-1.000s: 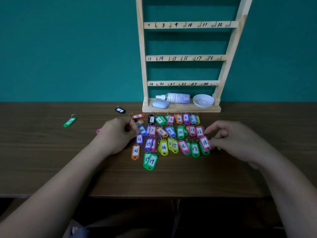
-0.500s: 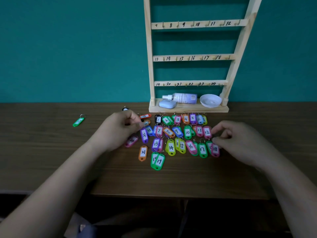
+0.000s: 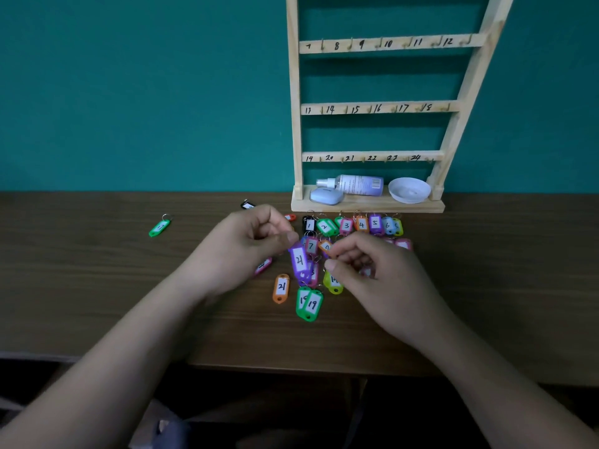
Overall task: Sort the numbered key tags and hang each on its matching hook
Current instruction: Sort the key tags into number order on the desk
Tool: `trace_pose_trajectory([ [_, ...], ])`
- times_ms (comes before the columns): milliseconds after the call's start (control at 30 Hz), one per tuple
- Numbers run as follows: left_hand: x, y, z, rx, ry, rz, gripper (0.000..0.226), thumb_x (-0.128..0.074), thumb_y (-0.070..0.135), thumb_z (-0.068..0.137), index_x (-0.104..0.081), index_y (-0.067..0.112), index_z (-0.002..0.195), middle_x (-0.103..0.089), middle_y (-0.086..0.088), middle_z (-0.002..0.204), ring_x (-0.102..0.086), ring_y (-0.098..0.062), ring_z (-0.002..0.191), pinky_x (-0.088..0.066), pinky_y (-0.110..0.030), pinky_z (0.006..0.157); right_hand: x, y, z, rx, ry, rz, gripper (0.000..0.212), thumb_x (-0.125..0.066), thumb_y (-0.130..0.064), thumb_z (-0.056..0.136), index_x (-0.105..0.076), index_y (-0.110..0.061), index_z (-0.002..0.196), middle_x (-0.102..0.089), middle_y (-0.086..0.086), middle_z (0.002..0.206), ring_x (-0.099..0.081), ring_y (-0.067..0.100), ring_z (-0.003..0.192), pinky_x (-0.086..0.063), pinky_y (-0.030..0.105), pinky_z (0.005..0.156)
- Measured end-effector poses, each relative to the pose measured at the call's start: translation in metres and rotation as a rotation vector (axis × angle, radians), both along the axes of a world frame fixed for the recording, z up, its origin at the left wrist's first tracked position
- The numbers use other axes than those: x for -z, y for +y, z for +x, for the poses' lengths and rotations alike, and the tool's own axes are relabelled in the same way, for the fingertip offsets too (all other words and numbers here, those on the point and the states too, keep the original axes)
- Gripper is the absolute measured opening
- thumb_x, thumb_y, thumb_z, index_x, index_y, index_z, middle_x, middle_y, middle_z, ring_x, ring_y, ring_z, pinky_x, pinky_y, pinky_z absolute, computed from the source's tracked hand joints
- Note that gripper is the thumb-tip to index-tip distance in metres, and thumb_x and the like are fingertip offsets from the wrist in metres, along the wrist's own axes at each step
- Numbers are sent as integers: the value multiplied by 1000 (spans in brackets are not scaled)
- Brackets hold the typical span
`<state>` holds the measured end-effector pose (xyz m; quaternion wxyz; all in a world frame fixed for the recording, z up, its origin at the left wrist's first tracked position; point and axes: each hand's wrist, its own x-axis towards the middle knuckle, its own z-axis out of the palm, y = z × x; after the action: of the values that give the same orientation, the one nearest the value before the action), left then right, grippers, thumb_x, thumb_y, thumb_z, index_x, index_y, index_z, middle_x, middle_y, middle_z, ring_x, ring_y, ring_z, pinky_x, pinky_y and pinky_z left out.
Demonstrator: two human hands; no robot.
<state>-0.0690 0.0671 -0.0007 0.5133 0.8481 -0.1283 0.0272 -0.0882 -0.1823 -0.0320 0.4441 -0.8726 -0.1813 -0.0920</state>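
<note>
Thumb and forefinger of left hand [image 3: 249,244] pinch the top end of a purple tag [image 3: 299,260], other fingers curled in. The tag hangs tilted from the pinch, its lower end over the pile. I cannot tell if it is clear of the table [image 3: 97,286]. Its label reads 21 or 22; the script is unclear.

Right hand [image 3: 369,273] is just beside it, fingers curled, thumb and forefinger tips nearly together next to a small orange tag [image 3: 325,246]. Whether it has hold of a ring: cannot tell.

Step in hand, as judged: sorting, pulling one tag out of the heap.
- Lift by the ring end so neighbouring rings do not snag and drag the laid-out tags.
- Confirm the number before placing; an orange tag marked 21 [image 3: 281,287] lies just below the pinch.

Around the grip: tag 7 [image 3: 311,245] touching the purple one, and two green tags marked 19 [image 3: 312,304] nearer the front edge. Tags 1 to 6 lie in a row [image 3: 361,224] against the rack [image 3: 294,124] at the back edge. The rack's hooks are all bare. One green tag [image 3: 159,227] lies well apart, toward the left.
</note>
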Motion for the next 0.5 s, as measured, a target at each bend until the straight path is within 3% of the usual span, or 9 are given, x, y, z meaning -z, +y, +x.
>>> trace_pose_trajectory([
  [133,-1,-9,-7,97,-11,-25,12,-75,21,98,-71,10,99,-74,-13,86,-56,-1,68,-42,-14,64,4,16,-5,-38,8,92,21,-80,-35,94,-75,-33,114,-74,-23,99,-68,-4,101,-48,10,82],
  [233,-3,-10,-11,148,8,-56,11,-73,17,98,-71,6,100,-74,-4,81,-56,2,64,-42,-10,63,6,22,-5,-43,21,150,20,-81,-27,94,-76,-28,114,-76,-17,98,-71,0,99,-54,17,85],
  [300,-7,-4,-11,168,29,-84,13,-72,21,99,-72,9,100,-78,0,88,-62,-6,75,-48,-18,70,6,23,-3,-49,50,203,18,-82,-21,94,-78,-27,111,-78,-14,96,-73,2,95,-58,24,86],
  [367,-11,7,-8,128,25,-117,17,-69,30,100,-72,13,101,-81,-4,99,-65,-14,84,-52,-24,78,5,21,-1,-50,63,205,16,-82,-21,94,-79,-30,107,-77,-16,94,-73,2,94,-59,25,84],
  [500,-9,37,8,-66,-28,-99,16,-66,32,104,-72,17,103,-81,-2,99,-65,-7,80,-49,-12,69,8,18,3,-16,36,176,15,-82,-25,94,-78,-36,105,-75,-20,95,-71,0,96,-57,24,83],
])
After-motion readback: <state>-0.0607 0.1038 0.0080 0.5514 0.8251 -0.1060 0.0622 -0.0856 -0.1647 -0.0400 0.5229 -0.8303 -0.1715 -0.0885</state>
